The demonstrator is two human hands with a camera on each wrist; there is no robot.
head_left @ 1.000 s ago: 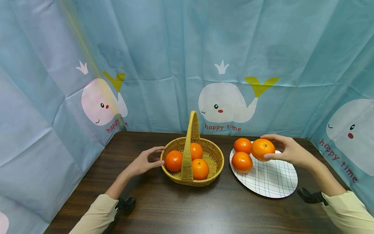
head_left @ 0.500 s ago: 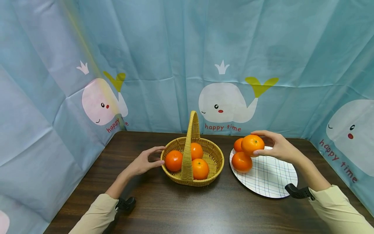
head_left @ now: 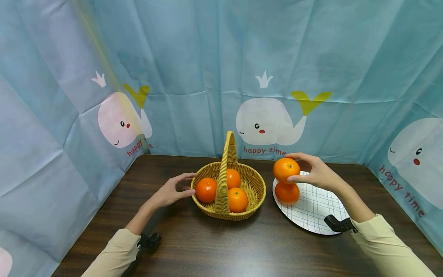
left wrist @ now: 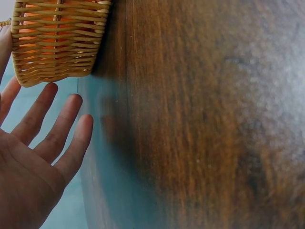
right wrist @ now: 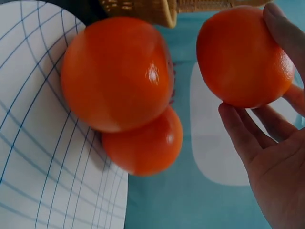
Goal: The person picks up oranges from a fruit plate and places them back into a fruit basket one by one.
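Observation:
My right hand [head_left: 313, 171] pinches an orange [head_left: 286, 169] between thumb and fingers, raised above the left side of a white plate [head_left: 323, 207]. Below it on the plate lies another orange [head_left: 287, 193]. The right wrist view shows two oranges on the plate, a nearer orange [right wrist: 114, 76] partly covering a farther orange [right wrist: 145, 148]; the held fruit hides the farther one in the head view. My left hand [head_left: 172, 191] touches the left side of a wicker basket [head_left: 254, 188], its fingers fairly straight and spread in the left wrist view. Several oranges [head_left: 237, 200] sit inside the basket.
The basket's tall arched handle [head_left: 223, 181] rises over its middle. Basket and plate stand on a dark wooden table [head_left: 249, 246], with a gap between them. Behind hangs a light blue curtain [head_left: 180, 77] with whale prints.
My right hand has moved left with the orange, from above the plate's middle to its left edge, now covering the rear orange. My left hand and the basket stay in place.

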